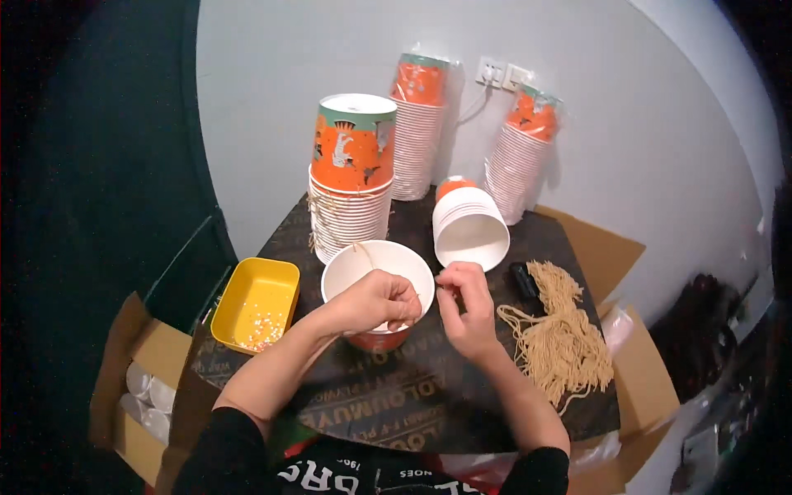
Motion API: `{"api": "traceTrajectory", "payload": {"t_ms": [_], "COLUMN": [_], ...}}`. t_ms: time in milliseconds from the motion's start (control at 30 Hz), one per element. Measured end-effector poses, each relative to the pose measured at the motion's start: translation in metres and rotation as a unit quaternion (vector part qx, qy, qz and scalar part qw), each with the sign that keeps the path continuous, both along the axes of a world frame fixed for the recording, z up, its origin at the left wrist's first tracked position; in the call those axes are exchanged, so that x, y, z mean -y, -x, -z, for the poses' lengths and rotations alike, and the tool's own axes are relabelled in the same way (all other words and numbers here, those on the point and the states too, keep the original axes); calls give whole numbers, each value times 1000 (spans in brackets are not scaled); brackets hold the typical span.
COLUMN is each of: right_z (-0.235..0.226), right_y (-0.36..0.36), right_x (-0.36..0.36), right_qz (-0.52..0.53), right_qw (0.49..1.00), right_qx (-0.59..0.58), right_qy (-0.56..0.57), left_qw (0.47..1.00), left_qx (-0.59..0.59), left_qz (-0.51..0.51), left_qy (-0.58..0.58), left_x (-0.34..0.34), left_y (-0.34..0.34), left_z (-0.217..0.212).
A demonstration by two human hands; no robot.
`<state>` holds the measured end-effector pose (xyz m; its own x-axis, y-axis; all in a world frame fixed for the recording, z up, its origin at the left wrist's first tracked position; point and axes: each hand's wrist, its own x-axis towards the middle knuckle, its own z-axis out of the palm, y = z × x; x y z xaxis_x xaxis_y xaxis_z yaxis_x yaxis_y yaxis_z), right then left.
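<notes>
Right now my left hand (375,301) is curled closed over the near rim of an open paper cup (363,266), fingers pinched around something too small to make out, while my right hand (466,309) pinches a thin beige string at the cup's right edge. That cup sits upright at the middle of the dark printed table mat (396,404), just in front of me. I judge the work is early: only this one cup is in hand, and a tall stack of orange-and-white cups (351,177) stands right behind it with a loose string trailing from it, a second short stack lies tipped on its side (469,224), and two bagged sleeves of cups (417,124) (521,161) lean against the wall. A thick bundle of cut beige strings (561,334) lies to my right, beside a small black object (524,280). A yellow tray (254,304) with a few small beads sits to my left, touching nothing. Room is tight: the stacks crowd the back, the strings fill the right, and the mat's near edge hangs over open cardboard boxes (140,363) on both sides.
</notes>
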<state>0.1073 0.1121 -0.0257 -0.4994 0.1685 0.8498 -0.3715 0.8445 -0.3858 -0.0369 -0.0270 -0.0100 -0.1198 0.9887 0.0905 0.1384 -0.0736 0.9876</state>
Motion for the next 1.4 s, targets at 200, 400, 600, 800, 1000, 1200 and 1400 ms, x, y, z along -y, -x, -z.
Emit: {"api": "traceTrajectory", "payload": {"t_ms": [200,400,600,800,1000,1200,1400], "right_z": [12,21,29,25,26,23,28], "right_y": [4,4,4,4,3,0,1], "right_x": [-3,-8,-14,-14,-14,-11,-7], "right_qz": [-84,-76,-60,-60,-88,-94,-90], "right_qw": [995,993,978,978,963,955,958], "right_qx": [62,78,129,144,153,172,158], "right_qy": [9,51,155,137,204,223,223], "left_qw": [1000,998,999,999,999,999,1000], "left_qx": [-23,-60,-38,-31,-5,0,-12], "left_qz": [10,21,14,22,22,17,4], "left_qy": [-2,8,-23,-20,-41,-30,-24], "left_x": [2,-13,-25,-25,-27,-27,-26], "left_y": [7,11,12,13,14,11,9], "left_z": [-1,-5,-2,-3,3,3,0]}}
